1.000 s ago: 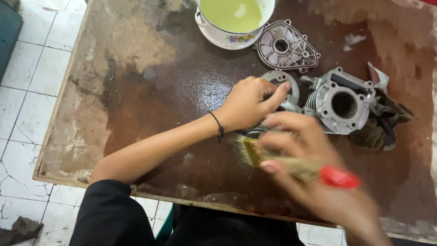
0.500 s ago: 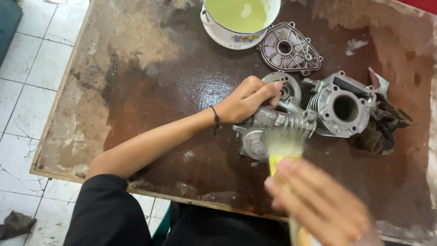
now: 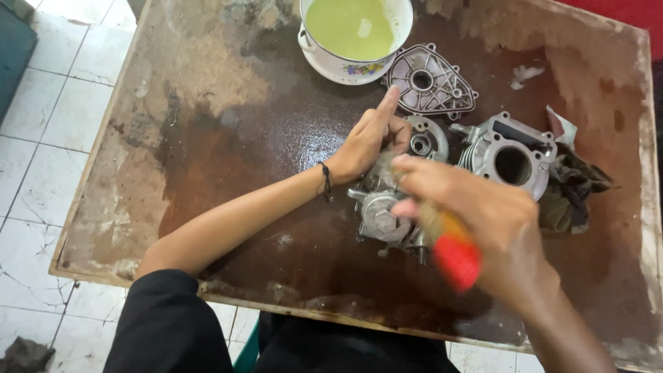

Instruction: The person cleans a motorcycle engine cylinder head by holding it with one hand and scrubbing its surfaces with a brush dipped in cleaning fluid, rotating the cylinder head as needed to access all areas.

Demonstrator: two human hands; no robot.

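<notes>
A: How far along does the cleaning look?

B: Midway, by the look of it. The left hand rests on the grey metal engine part at the middle of the table, fingers loosely bent, forefinger pointing toward twelve o'clock. The right hand is closed around a brush with a red and yellow handle, its head hidden against the part. Grime still shows on the casting, so scrubbing seems unfinished.

A: And the other pieces?

B: The finned cylinder sits at three o'clock of the part, the triangular cover at one o'clock; whether they are cleaned cannot be told. A bowl of greenish liquid stands at twelve o'clock.

A: The surface?

B: A worn brown table, wet and glossy mid-board, dusty pale at nine o'clock. A dark rag lies beyond the cylinder. Cracked white floor tiles lie below.
</notes>
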